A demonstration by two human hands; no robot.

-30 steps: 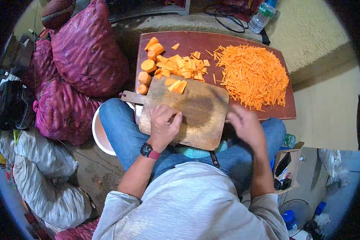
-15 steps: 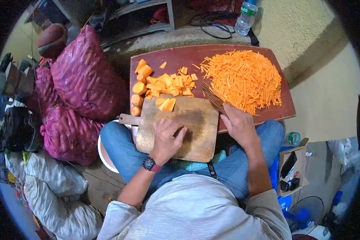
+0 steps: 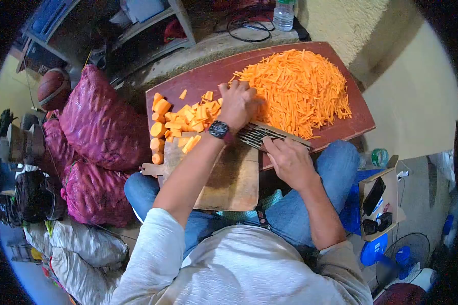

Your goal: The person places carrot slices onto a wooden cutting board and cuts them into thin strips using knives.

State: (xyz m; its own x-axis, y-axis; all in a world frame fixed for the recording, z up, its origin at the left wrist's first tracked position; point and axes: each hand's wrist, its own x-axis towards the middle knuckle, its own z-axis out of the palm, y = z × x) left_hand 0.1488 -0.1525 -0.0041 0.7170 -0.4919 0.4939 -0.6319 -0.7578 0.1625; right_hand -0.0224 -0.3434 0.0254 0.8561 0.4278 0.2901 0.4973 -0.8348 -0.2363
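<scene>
My left hand (image 3: 237, 108) is at the near-left edge of the heap of carrot strips (image 3: 303, 91). Its fingers curl over some strips, partly hidden under the palm. In my right hand (image 3: 292, 161) is a flat tool (image 3: 269, 136) with dark and light stripes and a pale long edge; its exact kind is unclear. The tool slants between the heap and the wooden cutting board (image 3: 229, 183), just below my left hand. Several carrot chunks (image 3: 158, 129) and flat carrot slices (image 3: 192, 117) lie left of my left hand, a few slices on the board's far edge.
The board rests over my lap against the reddish-brown table (image 3: 341, 133). Filled purple mesh sacks (image 3: 104, 119) and white sacks (image 3: 81, 259) stand at left. A plastic bottle (image 3: 283, 18) and black cable are behind the table. A cardboard box (image 3: 384, 198) and fan (image 3: 404, 259) are at right.
My left hand has moved from the board, forward and right, to the carrot heap. The striped tool has turned flatter beneath it. The view has shifted and tilted somewhat.
</scene>
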